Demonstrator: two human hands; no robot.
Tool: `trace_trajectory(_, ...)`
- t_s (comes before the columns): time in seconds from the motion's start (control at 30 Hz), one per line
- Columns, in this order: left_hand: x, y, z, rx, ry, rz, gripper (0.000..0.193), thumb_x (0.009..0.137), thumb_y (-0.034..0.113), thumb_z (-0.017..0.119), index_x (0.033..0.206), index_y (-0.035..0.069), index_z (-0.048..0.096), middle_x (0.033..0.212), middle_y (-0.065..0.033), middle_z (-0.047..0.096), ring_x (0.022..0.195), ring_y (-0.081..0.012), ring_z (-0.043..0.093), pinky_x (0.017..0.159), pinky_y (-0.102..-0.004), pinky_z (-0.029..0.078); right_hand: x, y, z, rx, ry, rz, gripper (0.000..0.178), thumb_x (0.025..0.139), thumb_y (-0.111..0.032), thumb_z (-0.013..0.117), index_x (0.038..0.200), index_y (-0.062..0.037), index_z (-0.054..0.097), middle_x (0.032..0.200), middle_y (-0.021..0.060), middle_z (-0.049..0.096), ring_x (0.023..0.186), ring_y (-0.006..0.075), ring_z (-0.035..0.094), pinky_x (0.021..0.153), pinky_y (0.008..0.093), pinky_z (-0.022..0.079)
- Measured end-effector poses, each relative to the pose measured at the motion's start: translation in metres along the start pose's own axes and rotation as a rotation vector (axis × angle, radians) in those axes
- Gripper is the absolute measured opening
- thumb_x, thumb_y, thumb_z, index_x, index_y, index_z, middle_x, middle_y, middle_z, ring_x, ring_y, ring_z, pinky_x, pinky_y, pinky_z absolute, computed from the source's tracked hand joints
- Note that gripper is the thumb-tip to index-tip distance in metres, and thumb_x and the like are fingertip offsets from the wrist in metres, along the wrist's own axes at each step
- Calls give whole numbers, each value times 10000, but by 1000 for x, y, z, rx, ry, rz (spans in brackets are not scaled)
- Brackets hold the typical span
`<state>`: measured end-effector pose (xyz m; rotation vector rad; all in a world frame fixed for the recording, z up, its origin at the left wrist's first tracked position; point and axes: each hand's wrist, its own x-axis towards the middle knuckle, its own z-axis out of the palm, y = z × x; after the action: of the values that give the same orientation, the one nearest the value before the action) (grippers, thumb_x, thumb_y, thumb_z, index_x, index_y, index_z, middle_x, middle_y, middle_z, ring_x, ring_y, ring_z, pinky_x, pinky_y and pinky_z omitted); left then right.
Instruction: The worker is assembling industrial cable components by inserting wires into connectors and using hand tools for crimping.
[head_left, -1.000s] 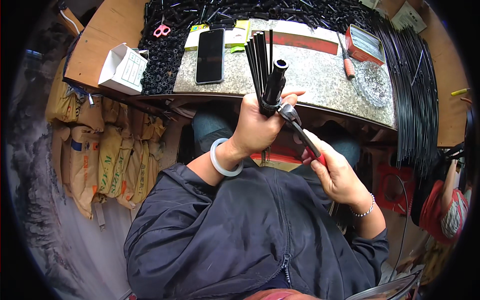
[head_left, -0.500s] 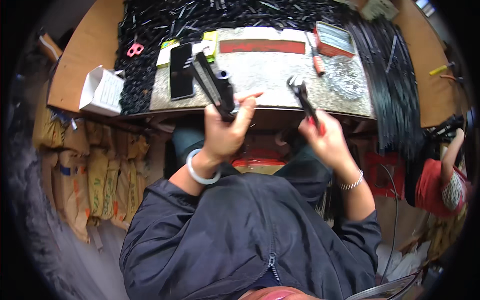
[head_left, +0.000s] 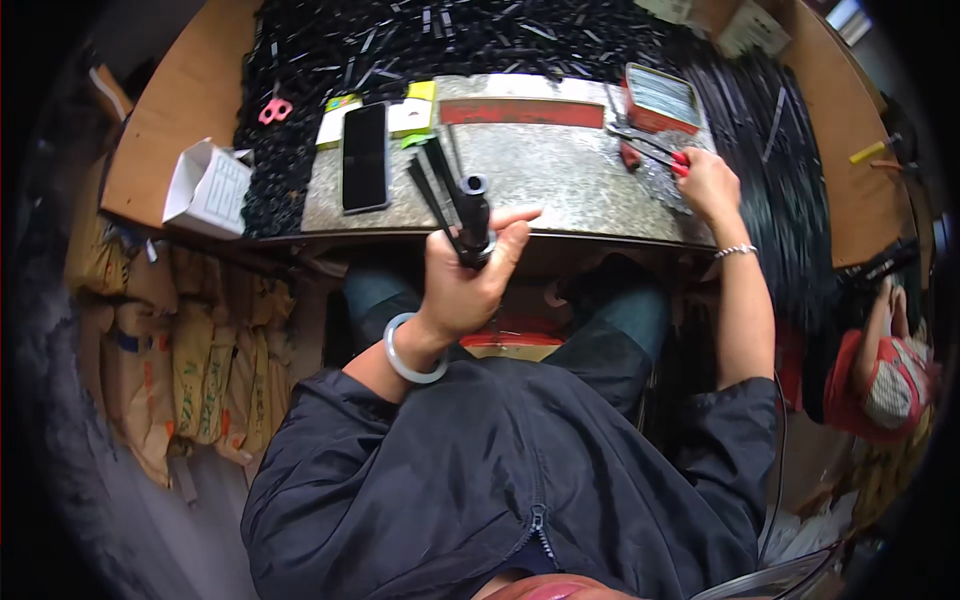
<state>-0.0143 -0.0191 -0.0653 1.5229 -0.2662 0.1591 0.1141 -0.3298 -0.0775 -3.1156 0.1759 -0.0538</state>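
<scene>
My left hand [head_left: 465, 275] is closed round a black tube-shaped piece [head_left: 474, 215] with an open round end. Several flat black strips [head_left: 432, 185] fan out beside the tube from the same grip, and my index finger points off to the right. Over the right part of the stone slab, my right hand [head_left: 708, 188] grips pliers [head_left: 655, 148] by their red handles. The jaws point left, over a screwdriver [head_left: 629, 155] with a reddish handle, which they partly hide. Under the pliers lies a heap of small shiny silver bits [head_left: 657, 182], partly covered by my hand.
On the speckled slab [head_left: 540, 190] lie a black phone [head_left: 365, 158] and a red strip [head_left: 520, 112]. A red tin [head_left: 662, 98] stands at the back right. Black parts [head_left: 400, 40] cover the far table. Pink scissors [head_left: 275, 110] and a white box [head_left: 207, 188] are left. Another person [head_left: 880, 380] sits right.
My right hand has carried the pliers right and forward, from the slab's front edge to above the silver bits. My left hand has shifted slightly right, with the black tube more upright.
</scene>
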Motion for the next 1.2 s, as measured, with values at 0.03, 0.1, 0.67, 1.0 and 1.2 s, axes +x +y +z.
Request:
trace_trajectory(0.03, 0, 2, 1, 0, 4, -12, 195, 928, 94, 566, 1077, 3, 652, 562, 90, 455, 446, 15, 334, 405, -177, 229, -1, 3, 4, 21, 50, -37, 235, 774, -172, 577, 1001, -159, 637, 981, 137, 660, 928, 326, 631, 786, 440, 497)
trace_trajectory(0.1, 1, 4, 2, 20, -6, 17, 190, 929, 92, 565, 1075, 13, 657, 565, 90, 455, 455, 14, 336, 410, -182, 233, -3, 9, 4, 19, 95, -34, 263, 776, -175, 567, 1026, -170, 648, 984, 134, 661, 916, 322, 633, 787, 438, 497)
trace_trajectory(0.67, -3, 4, 17, -30, -107, 56, 233, 914, 21, 557, 1136, -14, 620, 671, 70, 516, 591, 3, 406, 524, -175, 321, -118, -94, -26, 1670, -211, -329, 129, 926, -144, 550, 929, -20, 584, 637, -9, 495, 551, 55, 404, 509, 206, 319)
trace_trajectory(1.0, -9, 6, 14, -75, -199, -74, 347, 904, 73, 570, 1226, -54, 539, 1025, -100, 647, 878, -104, 601, 758, -246, 500, -134, -119, -40, 767, 675, -723, 121, 755, 25, 677, 864, -3, 636, 693, 72, 597, 585, 194, 545, 539, 279, 419)
trace_trajectory(1.2, -11, 3, 26, -198, -33, 11, 242, 872, 41, 616, 1101, -32, 634, 827, -36, 661, 735, -53, 572, 622, -220, 469, -132, -128, -34, 834, 816, -758, 214, 696, 47, 719, 887, -7, 641, 703, 70, 596, 588, 188, 540, 518, 282, 412)
